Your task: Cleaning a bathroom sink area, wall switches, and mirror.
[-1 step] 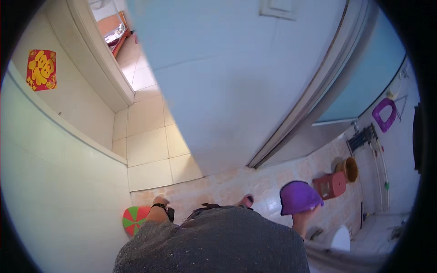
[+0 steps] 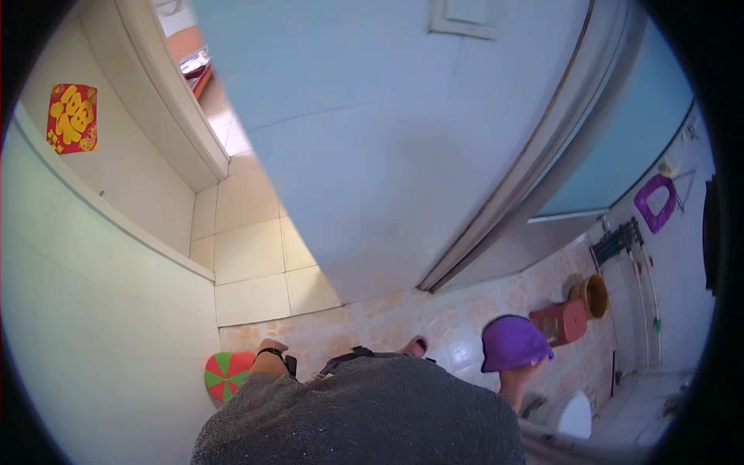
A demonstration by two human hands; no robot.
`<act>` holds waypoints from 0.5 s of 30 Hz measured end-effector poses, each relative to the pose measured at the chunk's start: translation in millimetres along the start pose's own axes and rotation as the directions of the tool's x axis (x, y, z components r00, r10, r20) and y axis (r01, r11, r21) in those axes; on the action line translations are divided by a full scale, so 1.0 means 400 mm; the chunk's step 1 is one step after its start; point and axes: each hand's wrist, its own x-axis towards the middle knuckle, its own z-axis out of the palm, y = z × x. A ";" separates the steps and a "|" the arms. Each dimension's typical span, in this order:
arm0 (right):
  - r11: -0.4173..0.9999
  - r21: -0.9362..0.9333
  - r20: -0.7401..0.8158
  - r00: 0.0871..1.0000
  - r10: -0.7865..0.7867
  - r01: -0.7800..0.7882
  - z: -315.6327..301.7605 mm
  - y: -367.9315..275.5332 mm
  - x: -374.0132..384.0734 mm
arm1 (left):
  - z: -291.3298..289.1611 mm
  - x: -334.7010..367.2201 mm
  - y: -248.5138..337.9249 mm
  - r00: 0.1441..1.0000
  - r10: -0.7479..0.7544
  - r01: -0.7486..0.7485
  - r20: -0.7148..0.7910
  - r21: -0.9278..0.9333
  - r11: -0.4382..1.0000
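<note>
On the right, my right hand (image 2: 525,374) is closed on a purple thing (image 2: 511,343) with a dark edge. It bulges like a folded cloth or pouch; its exact kind is unclear, and it covers most of my fingers. My left hand (image 2: 273,346), with a dark band at the wrist, hangs low on the left, and its fingers are too small to read. Beside that hand is a round red and green segmented thing (image 2: 226,373), partly covered by my arm. My grey shirt (image 2: 364,411) fills the lower middle, above a slippered foot (image 2: 418,346).
A pale blue door (image 2: 341,147) stands ahead, with a doorway to a tiled floor (image 2: 249,240) on its left. To the right are a reddish stool (image 2: 570,322), a yellowish bucket (image 2: 595,296), wall pipes (image 2: 647,302) and a hanging purple ring-shaped cover (image 2: 656,203). A white rounded fixture (image 2: 575,415) lies lower right.
The purple thing has shifted slightly right and down, and it looks rounder and tilted with my right hand. The whole view has shifted a little; my left hand stays low.
</note>
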 end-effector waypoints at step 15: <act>0.978 -0.115 -0.016 0.984 -0.177 0.174 0.155 -0.240 0.402 | -0.291 -0.085 0.779 0.987 -0.111 0.150 0.120 -0.388 0.909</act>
